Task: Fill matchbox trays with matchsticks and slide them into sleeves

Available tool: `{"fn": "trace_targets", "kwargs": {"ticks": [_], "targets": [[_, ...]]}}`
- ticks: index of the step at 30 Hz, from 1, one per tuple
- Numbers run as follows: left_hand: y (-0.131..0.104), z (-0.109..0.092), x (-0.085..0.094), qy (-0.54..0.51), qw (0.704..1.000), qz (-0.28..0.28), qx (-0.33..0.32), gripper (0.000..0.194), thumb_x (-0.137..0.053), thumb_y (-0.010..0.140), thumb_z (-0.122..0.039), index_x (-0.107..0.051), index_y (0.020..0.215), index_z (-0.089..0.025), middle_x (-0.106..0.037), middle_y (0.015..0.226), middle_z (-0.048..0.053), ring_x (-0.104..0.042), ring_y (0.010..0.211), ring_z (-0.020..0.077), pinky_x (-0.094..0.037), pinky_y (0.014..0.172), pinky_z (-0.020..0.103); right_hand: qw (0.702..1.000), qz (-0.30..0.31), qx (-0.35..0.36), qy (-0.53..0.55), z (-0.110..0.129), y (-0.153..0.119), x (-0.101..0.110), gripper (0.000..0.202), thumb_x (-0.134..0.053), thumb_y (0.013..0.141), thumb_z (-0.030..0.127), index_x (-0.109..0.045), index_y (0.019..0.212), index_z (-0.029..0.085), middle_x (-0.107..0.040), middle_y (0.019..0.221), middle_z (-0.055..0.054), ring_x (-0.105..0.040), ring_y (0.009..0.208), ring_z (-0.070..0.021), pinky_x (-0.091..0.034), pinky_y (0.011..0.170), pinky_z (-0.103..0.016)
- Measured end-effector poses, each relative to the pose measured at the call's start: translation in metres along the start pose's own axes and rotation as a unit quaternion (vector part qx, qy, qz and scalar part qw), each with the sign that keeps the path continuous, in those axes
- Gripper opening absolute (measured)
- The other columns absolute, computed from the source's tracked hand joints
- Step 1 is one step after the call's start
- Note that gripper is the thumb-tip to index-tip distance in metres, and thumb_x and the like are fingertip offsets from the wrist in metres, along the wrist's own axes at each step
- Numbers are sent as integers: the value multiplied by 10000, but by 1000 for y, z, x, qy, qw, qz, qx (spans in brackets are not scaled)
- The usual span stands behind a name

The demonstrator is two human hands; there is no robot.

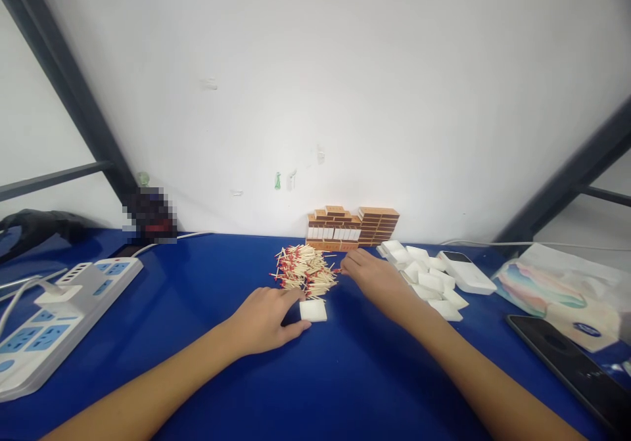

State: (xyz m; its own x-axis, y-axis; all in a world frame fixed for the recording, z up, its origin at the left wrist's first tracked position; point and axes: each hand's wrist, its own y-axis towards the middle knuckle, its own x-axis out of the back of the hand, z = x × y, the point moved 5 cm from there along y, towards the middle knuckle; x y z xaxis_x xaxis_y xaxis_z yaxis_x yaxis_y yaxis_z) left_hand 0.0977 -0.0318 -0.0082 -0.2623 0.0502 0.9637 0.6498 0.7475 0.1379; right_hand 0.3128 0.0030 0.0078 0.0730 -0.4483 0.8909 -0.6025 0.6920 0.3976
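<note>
My left hand (269, 319) grips a small white matchbox tray (313, 311) between thumb and fingers, flat on the blue table. Just beyond it lies a heap of loose wooden matches (305, 270) with red heads. At the heap's right side is my right hand (367, 273), its fingers pinched together on what looks like a match; the fingertips are small and partly hidden. Several more white trays (426, 277) lie in a loose pile to the right of that hand.
Brown matchbox sleeves are stacked in a left stack (332, 227) and a right stack (377, 225) against the wall. A white device (466, 271), a tissue pack (542, 283) and a phone (566, 362) lie right. At left sits a power strip (64, 316) with cables.
</note>
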Motion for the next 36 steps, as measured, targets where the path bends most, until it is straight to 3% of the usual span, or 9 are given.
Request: {"fn": "trace_targets", "kwargs": {"ticks": [7,11,22,25,29,36], "targets": [[0,2,0,7,1000,-6,6,390,-564,945,-508,-617,1201,-218,-707,825,34,-687,715,225,-455,627,300,994,-8,5,110,12,-4,14,153,-501,1039,191,-636,966,188,-668,941,-56,-619,901,-187,-472,760,-288],[0,3,-1,7,1000,-3,13,379,-565,944,-512,-611,1181,-220,-697,796,25,-674,689,222,-436,609,298,988,33,24,147,27,-6,15,113,-541,1028,208,-625,956,187,-670,946,-49,-618,858,-174,-468,724,-275],[1,2,-2,1,1000,2,11,339,-609,917,-485,-611,1129,-221,-687,776,7,-659,667,207,-389,577,283,993,40,88,70,74,-9,10,118,-541,995,106,-609,931,178,-653,957,-70,-611,838,-193,-425,629,-292],[1,1,-1,-1,1000,0,9,323,-613,916,-479,-609,1109,-221,-687,771,5,-649,655,205,-366,573,281,993,54,68,79,72,-8,9,23,-595,994,178,-618,996,182,-667,988,-64,-638,849,-189,-434,624,-283],[1,2,-1,0,1000,1,12,332,-608,917,-494,-612,1114,-227,-688,774,4,-643,650,201,-350,573,279,989,82,32,123,61,-8,9,117,-633,988,258,-625,1084,192,-688,1027,-57,-675,891,-195,-460,661,-273],[1,2,0,5,1000,7,12,358,-606,915,-511,-616,1134,-227,-696,789,10,-650,666,207,-360,579,288,968,121,12,220,55,-11,7,107,-552,1021,215,-639,963,195,-702,931,-27,-667,812,-178,-457,689,-275]]}}
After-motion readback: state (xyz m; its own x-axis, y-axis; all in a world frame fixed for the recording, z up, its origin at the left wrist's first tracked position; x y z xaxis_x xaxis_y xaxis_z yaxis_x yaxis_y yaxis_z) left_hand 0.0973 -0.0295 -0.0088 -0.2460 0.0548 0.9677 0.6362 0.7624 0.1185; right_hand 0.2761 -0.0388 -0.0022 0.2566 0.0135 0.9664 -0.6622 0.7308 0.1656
